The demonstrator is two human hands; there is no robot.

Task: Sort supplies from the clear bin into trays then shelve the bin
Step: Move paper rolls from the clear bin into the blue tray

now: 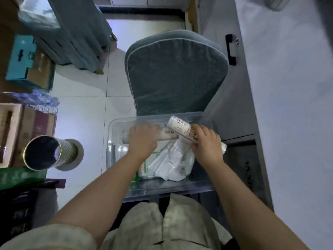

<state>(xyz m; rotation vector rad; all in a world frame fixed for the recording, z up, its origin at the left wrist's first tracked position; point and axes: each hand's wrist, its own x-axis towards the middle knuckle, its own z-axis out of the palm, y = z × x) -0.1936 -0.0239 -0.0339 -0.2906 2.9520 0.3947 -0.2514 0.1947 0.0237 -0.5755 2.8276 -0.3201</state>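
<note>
A clear plastic bin rests in front of my knees against a grey chair seat. Inside lie white soft packs and a green-edged packet. My left hand reaches into the bin and grips a clear tube-shaped container lying on its side. My right hand holds a second cylindrical container with a white cap and brown print, tilted up toward the bin's far wall. Its lower end pokes out past my wrist.
A grey cushioned chair stands beyond the bin. At left are stacked boxes, a teal box and an open metal can on its side. A grey cabinet with a black handle runs along the right.
</note>
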